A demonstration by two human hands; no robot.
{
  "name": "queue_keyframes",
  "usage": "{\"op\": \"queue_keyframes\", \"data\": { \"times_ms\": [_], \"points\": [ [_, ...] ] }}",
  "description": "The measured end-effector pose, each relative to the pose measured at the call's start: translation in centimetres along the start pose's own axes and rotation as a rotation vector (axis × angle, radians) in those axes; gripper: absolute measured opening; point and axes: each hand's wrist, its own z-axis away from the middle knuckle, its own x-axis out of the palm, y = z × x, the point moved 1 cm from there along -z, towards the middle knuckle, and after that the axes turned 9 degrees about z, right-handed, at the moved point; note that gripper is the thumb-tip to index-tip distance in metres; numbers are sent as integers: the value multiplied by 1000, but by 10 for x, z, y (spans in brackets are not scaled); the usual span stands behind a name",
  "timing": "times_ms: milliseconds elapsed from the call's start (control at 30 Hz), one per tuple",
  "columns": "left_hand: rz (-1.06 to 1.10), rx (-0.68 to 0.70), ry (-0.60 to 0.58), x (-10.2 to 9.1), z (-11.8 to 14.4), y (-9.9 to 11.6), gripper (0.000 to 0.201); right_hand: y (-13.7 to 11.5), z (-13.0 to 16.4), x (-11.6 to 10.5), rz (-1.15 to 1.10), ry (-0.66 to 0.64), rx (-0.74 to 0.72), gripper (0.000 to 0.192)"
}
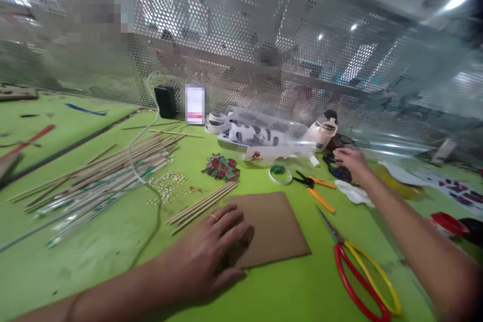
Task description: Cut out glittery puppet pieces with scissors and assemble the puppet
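My left hand (221,241) rests palm down over the left side of a square of brown cardboard (279,226), its fingers loosely bent and the thumb apart. What lies under the palm is hidden. At the back right, my right hand (352,161) has its fingertips pinched together at a dark blue looped thing (337,168), blurred; I cannot tell whether it grips this. Orange-handled pliers (317,188) lie between the hands. Large scissors (358,266) with one red and one yellow handle lie to the right of the cardboard.
Wooden sticks (206,207), small pale beads (169,183) and red-and-green pieces (222,167) lie left of centre. A white cable (132,153) crosses the green table. Behind stand a phone (195,105), a plastic-wrapped tray (264,136), a pale bottle (320,131) and a perforated screen (226,50).
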Motion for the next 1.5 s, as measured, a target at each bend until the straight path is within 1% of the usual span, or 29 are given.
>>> {"op": "queue_keyframes", "data": {
  "times_ms": [33, 100, 167, 200, 267, 300, 367, 400, 433, 467, 500, 533, 567, 633, 700, 767, 900, 1000, 1133, 1267, 1400, 1500],
  "points": [
    [4, 0, 2, 0, -1, 1, 59, -3, 16, -12, 16, -69, -2, 23],
    [13, 21, 1, 0, -3, 1, 55, -17, 51, -31, 36, -167, -50, 22],
    [20, 53, -3, -1, -4, 2, 51, -41, 91, -42, 46, -240, -149, 24],
    [19, 64, -4, -1, -4, 3, 51, -56, 113, -43, 45, -295, -215, 27],
    [9, 69, -5, -1, -4, 4, 53, -90, 157, -37, 34, -402, -363, 27],
    [9, 72, -11, -2, -4, 4, 54, -108, 179, -31, 25, -473, -443, 24],
    [-1, 31, -32, -8, -6, 2, 52, -139, 214, -17, 7, -600, -576, 20],
    [-21, -33, -34, -12, -7, -1, 48, -151, 228, -10, 5, -663, -657, 21],
    [-64, -150, -18, -19, -9, -5, 44, -162, 238, -4, 59, -739, -793, 22],
    [-105, -238, 24, -26, -12, -11, 45, -169, 245, 1, 119, -772, -876, 22],
    [-146, -309, 44, -34, -15, -18, 44, -174, 249, 6, 173, -792, -931, 23],
    [-187, -374, 37, -42, -17, -25, 42, -178, 251, 9, 220, -801, -964, 23],
    [-217, -423, 19, -49, -20, -31, 40, -179, 250, 12, 248, -798, -971, 23],
    [-271, -511, -56, -58, -25, -42, 35, -181, 246, 16, 267, -792, -963, 21],
    [-316, -565, -114, -60, -28, -47, 32, -181, 241, 20, 266, -788, -957, 20],
    [-357, -589, -144, -57, -31, -49, 33, -181, 238, 23, 257, -786, -951, 20],
    [-415, -595, -187, -47, -36, -54, 28, -178, 236, 29, 216, -777, -926, 21],
    [-445, -581, -220, -45, -35, -58, 25, -173, 237, 32, 188, -761, -904, 21],
    [-489, -520, -236, -45, -28, -55, 21, -168, 239, 30, 165, -749, -881, 23],
    [-508, -469, -222, -46, -16, -53, 20, -166, 241, 25, 124, -779, -829, 22],
    [-496, -476, -179, -53, -8, -69, 20, -165, 242, 22, 109, -800, -797, 21],
    [-466, -507, -116, -63, 1, -85, 19, -164, 243, 22, 95, -817, -783, 20]
  ]
}}
